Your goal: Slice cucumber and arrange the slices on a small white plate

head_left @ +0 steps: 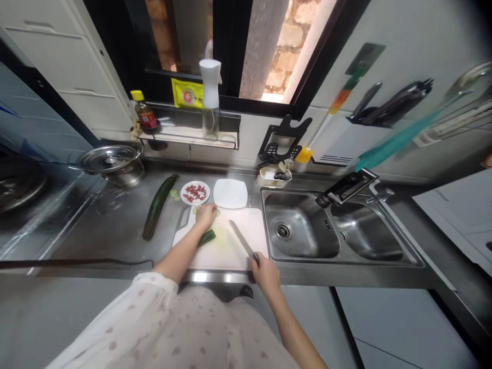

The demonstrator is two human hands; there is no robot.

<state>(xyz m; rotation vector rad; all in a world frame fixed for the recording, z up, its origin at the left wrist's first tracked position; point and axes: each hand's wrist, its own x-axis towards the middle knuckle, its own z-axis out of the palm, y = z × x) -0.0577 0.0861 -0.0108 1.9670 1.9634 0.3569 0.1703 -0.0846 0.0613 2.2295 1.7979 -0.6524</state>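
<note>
Pointing far-left over the cutting board (251, 225) in the head view, the knife (243, 240) is held by the right hand (266, 274), apparently to spare the left hand (206, 217). Cucumber slices (195, 210) are partly covered by the left hand, whether pinched cannot be told; the cut cucumber piece (207, 237) is placed nearer, seemingly within reach.

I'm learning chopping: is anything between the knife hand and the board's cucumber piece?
Nothing visible: from the right hand and its knife to the cucumber piece, only cutting board shows. The left forearm lies beyond.
</note>
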